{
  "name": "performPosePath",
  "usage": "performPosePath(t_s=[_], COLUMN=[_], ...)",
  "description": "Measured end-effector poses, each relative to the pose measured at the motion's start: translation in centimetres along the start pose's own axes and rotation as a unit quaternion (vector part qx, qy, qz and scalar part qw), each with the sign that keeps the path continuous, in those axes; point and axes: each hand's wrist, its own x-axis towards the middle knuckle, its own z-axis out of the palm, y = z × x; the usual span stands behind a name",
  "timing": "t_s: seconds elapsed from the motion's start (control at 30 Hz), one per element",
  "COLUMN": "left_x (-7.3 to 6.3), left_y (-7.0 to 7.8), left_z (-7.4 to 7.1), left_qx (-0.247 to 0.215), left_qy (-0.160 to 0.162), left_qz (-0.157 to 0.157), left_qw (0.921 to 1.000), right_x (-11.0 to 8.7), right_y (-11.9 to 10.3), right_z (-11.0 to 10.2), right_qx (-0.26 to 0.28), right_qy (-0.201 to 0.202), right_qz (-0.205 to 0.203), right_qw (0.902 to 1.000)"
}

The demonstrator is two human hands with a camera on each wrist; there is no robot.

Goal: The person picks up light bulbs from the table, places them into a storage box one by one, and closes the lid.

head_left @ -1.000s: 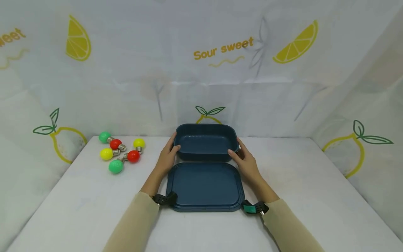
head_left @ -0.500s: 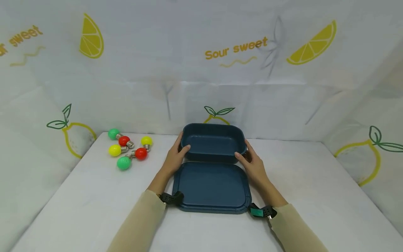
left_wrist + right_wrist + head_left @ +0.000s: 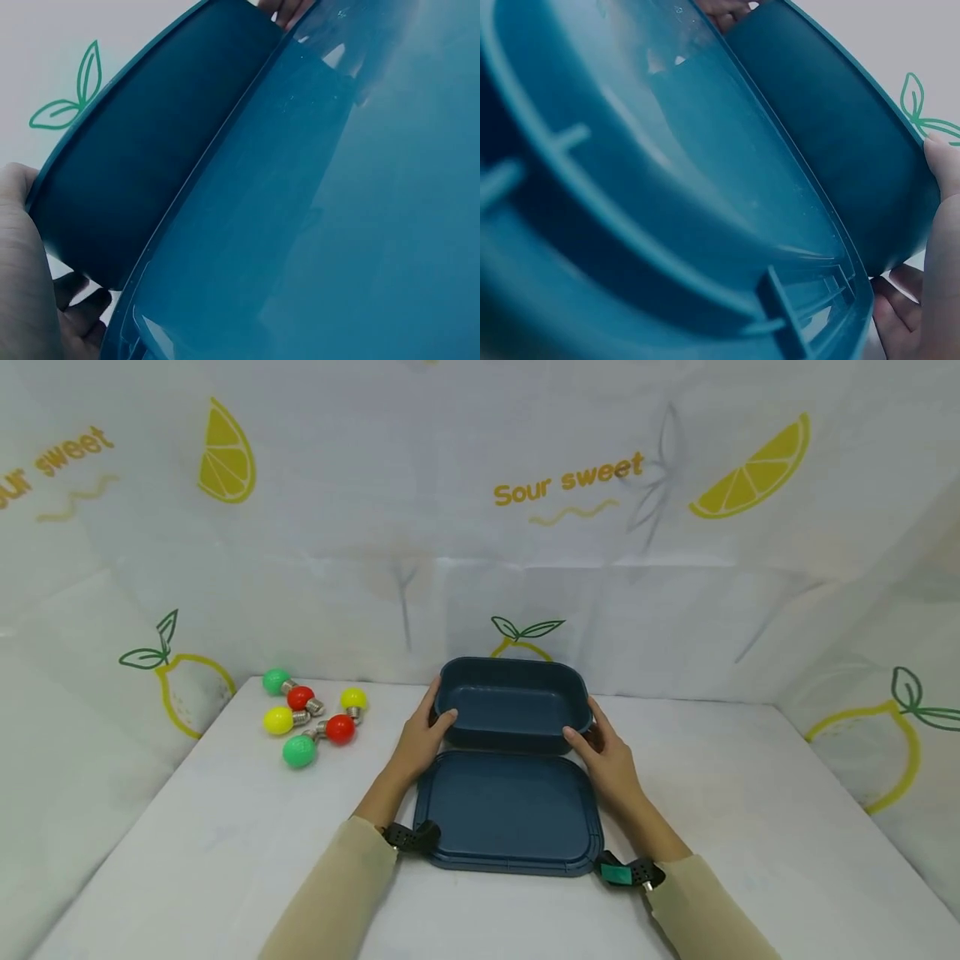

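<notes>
A dark blue rectangular storage box (image 3: 512, 702) stands open-topped toward the back of the table, its inside tilted into view. My left hand (image 3: 417, 742) grips its left end, thumb over the near rim. At the opposite end my right hand (image 3: 609, 763) holds it likewise, thumb at the near rim corner. Both wrist views show curled fingers (image 3: 84, 309) low against the box wall (image 3: 855, 142). Directly in front of the box lies its matching flat lid (image 3: 513, 814), between my forearms. The undersides of the box and some fingertips are hidden.
On the left of the white table (image 3: 720, 827) lies a loose group of coloured light bulbs: green (image 3: 299, 752), red (image 3: 341, 729) and yellow (image 3: 278, 720). A white cloth with lemon prints (image 3: 360, 552) hangs behind and at both sides.
The whole head view has shifted, so the scene sits further right in it. Both hands keep their hold on the box, which stays behind the lid; the bulbs lie as before.
</notes>
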Motion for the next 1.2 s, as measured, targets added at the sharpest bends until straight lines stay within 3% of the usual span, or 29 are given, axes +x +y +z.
performPosePath(t_s=[0.13, 0.3, 0.5, 0.83, 1.07, 1.2], left_x=[-0.3, -0.8, -1.3, -3.0, -4.5, -5.4], left_y=[0.1, 0.5, 1.8, 3.3, 3.0, 2.1], left_z=[-0.1, -0.6, -1.8, -4.6, -7.6, -9.4], left_qx=[0.000, 0.008, 0.054, 0.139, 0.207, 0.216], left_qy=[0.005, -0.015, -0.033, -0.001, 0.031, 0.053], left_qz=[-0.014, -0.028, -0.013, 0.015, 0.039, 0.048], left_qw=[0.9999, 0.9995, 0.9979, 0.9902, 0.9771, 0.9739], right_x=[0.0, 0.0, 0.0, 0.1, 0.1, 0.2], right_y=[-0.1, -0.1, -0.2, 0.2, 0.2, 0.0], right_z=[0.0, -0.2, -0.4, -0.2, -0.1, 0.0], right_qx=[-0.002, -0.002, -0.003, 0.000, 0.002, 0.001], right_qy=[-0.001, -0.004, -0.004, -0.005, -0.002, -0.008], right_qz=[-0.001, -0.002, 0.000, 0.002, -0.004, -0.005], right_qw=[1.0000, 1.0000, 1.0000, 1.0000, 1.0000, 1.0000])
